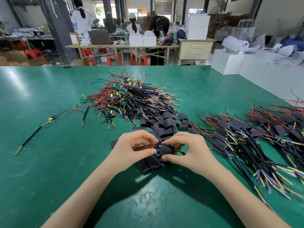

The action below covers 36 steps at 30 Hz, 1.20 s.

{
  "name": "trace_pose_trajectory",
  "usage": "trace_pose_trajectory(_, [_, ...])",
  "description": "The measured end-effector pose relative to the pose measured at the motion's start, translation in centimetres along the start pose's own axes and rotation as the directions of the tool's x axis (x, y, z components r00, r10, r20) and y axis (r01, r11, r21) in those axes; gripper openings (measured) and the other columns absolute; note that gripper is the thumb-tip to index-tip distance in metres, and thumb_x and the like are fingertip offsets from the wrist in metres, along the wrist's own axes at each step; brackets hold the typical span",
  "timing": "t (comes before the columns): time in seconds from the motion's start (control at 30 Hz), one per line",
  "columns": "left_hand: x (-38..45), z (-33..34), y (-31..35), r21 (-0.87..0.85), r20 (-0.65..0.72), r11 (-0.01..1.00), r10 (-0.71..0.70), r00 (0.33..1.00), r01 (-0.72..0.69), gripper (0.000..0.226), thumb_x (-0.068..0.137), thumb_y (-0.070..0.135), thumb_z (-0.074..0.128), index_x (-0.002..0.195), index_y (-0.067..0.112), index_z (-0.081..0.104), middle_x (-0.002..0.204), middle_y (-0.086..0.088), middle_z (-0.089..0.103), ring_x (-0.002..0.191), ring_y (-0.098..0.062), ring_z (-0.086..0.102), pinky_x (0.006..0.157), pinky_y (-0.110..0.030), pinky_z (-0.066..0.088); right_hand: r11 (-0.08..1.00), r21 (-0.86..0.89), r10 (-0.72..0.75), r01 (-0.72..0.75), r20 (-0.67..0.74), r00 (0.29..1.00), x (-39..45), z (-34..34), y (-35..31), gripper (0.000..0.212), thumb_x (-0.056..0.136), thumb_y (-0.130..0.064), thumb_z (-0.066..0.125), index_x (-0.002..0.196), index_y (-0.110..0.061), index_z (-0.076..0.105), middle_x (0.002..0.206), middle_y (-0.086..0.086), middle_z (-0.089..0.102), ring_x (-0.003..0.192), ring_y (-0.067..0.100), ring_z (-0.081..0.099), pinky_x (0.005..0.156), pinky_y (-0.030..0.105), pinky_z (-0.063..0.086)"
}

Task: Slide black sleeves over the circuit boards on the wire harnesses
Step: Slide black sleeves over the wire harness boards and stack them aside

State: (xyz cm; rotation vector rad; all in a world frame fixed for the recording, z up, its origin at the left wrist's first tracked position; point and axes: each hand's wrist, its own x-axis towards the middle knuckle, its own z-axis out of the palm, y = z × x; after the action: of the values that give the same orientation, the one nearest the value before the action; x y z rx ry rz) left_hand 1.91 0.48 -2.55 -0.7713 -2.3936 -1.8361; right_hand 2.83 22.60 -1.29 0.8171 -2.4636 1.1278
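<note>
Beyond the green table (49,99), three people work at a wooden bench (115,46) near white boxes (230,63).

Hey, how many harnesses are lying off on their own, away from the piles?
1: the lone harness lies far left on the green table, apart from the unsleeved pile. Others may be hidden within the piles.

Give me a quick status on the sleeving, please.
Left hand pinching wires, right hand gripping sleeve. Board partly inside. Nothing blocking.

Bare green table (49,162) left; sleeved harnesses (246,142) crowd right.
</note>
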Motion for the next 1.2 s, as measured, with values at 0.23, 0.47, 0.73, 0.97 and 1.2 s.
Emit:
trace_pose_trajectory(0.23, [-0.1, 0.5, -0.3, 0.022, 0.026, 1.0, -0.021, 0.999, 0.02, 0.023, 0.077, -0.006, 0.076, 0.092, 0.011, 0.069, 0.088, -0.005, 0.073, 0.079, -0.013, 0.068, 0.078, -0.02, 0.052, 0.999, -0.009, -0.034, 0.034, 0.039, 0.999, -0.2, 0.6, -0.2, 0.027, 0.065, -0.025, 0.088, 0.09, -0.019, 0.077, 0.077, -0.009, 0.064, 0.061, 0.004, 0.051, 0.062, 0.024, 0.047])
trace_pose_trajectory(0.47, [0.0, 0.2, 0.1, 0.263, -0.005, 0.96, 0.101, 0.995, -0.096, 0.027, 0.078, 0.009, 0.079, 0.099, 0.022, 0.07, 0.098, 0.01, 0.072, 0.094, -0.011, 0.068, 0.087, -0.021, 0.05, 0.996, -0.059, -0.057, 0.06, 0.049, 0.997, -0.1, -0.1, -0.2, 0.027, 0.068, -0.025, 0.086, 0.092, -0.017, 0.077, 0.081, -0.007, 0.066, 0.069, -0.001, 0.055, 0.067, 0.021, 0.047])
trace_pose_trajectory(0.73, [0.3, -1.0, 0.5, 0.354, -0.29, 0.933, 0.175, 0.941, -0.064, 0.023, 0.084, 0.0, 0.07, 0.102, 0.015, 0.069, 0.1, 0.008, 0.069, 0.096, -0.008, 0.063, 0.085, -0.021, 0.046, 0.837, -0.472, 0.059, -0.277, -0.425, 0.903, -0.3, -7.2, 3.3, 0.023, 0.072, -0.016, 0.083, 0.092, -0.009, 0.075, 0.084, 0.009, 0.067, 0.077, 0.029, 0.064, 0.071, 0.037, 0.051])
trace_pose_trajectory(0.97, [0.3, -1.0, 0.2, 0.381, -0.3, 0.923, 0.175, 0.938, -0.05, 0.021, 0.085, -0.002, 0.068, 0.096, 0.016, 0.071, 0.094, 0.011, 0.07, 0.089, -0.008, 0.063, 0.079, -0.014, 0.044, 0.522, -0.569, 0.379, -0.635, -0.513, 0.771, -1.7, -9.7, 6.5, 0.034, 0.08, -0.033, 0.074, 0.097, -0.003, 0.074, 0.09, 0.026, 0.064, 0.089, 0.045, 0.054, 0.074, 0.045, 0.047])
trace_pose_trajectory(1.2, [0.6, -1.6, -0.8, 0.419, -0.365, 0.908, 0.164, 0.916, 0.004, 0.022, 0.083, -0.006, 0.066, 0.094, 0.012, 0.072, 0.096, 0.004, 0.07, 0.087, -0.009, 0.063, 0.079, -0.012, 0.043, 0.879, -0.42, 0.095, -0.226, -0.31, 0.946, -0.2, -5.3, 3.2, 0.021, 0.08, -0.03, 0.075, 0.093, -0.013, 0.074, 0.086, 0.004, 0.069, 0.086, 0.026, 0.061, 0.08, 0.038, 0.048])
